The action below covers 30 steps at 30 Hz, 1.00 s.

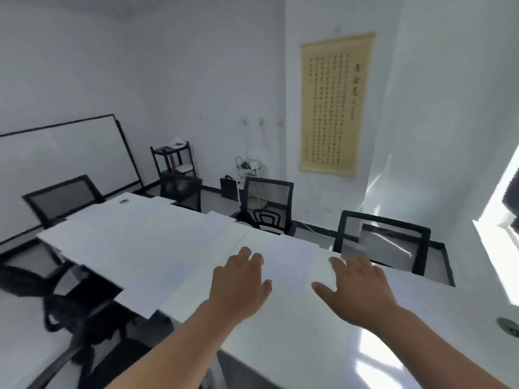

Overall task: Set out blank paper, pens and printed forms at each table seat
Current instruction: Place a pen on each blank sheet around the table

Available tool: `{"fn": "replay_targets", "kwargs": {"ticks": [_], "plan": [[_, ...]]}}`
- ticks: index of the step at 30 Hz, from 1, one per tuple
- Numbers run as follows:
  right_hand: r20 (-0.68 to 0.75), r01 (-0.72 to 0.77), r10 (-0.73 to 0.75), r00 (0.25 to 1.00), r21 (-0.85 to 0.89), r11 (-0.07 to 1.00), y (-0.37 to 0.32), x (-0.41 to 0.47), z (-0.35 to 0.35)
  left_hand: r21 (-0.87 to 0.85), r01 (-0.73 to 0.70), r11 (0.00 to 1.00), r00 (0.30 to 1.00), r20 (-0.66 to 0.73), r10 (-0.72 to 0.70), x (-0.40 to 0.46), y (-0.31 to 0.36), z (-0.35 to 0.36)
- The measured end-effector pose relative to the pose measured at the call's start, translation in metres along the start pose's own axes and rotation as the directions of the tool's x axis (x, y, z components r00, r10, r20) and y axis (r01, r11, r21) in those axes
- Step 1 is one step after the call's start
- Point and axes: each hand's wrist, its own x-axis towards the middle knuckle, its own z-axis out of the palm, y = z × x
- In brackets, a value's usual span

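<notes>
A white sheet of paper (289,256) lies on the white table (295,332) in front of me, faintly printed. My left hand (241,282) reaches over its left edge with fingers extended and spread. My right hand (356,287) reaches over its right edge, fingers straight, thumb out. Both hands hold nothing; whether they touch the sheet is unclear. More white sheets (134,242) lie spread across the far left part of the table, one overhanging the near edge. No pens are visible.
Black mesh chairs stand around the table: one at the far right (384,242), one behind (266,200), one at the far left (64,197), another at the near left (56,293). A whiteboard (61,158) leans on the wall. A cable grommet (508,325) sits at the right.
</notes>
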Motion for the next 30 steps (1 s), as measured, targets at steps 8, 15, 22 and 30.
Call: {"fn": "replay_targets", "kwargs": {"ticks": [8, 15, 22, 30], "plan": [[-0.053, 0.415, -0.412, 0.909, 0.044, 0.909, -0.147, -0.076, -0.030, 0.174, 0.269, 0.947, 0.963, -0.068, -0.261, -0.158, -0.084, -0.067], [-0.076, 0.678, -0.675, 0.734, 0.024, 0.735, -0.275, -0.150, -0.042, 0.228, 0.533, 0.815, 0.846, -0.153, -0.510, -0.307, -0.149, -0.112], [-0.053, 0.800, -0.799, 0.600, 0.019, 0.599, -0.373, -0.219, -0.031, 0.226, 0.709, 0.668, 0.704, -0.186, -0.685, -0.429, -0.208, -0.134], [0.002, 0.818, -0.820, 0.572, 0.074, 0.571, -0.474, -0.288, -0.017, 0.190, 0.773, 0.605, 0.631, -0.139, -0.763, -0.536, -0.282, -0.152]]}}
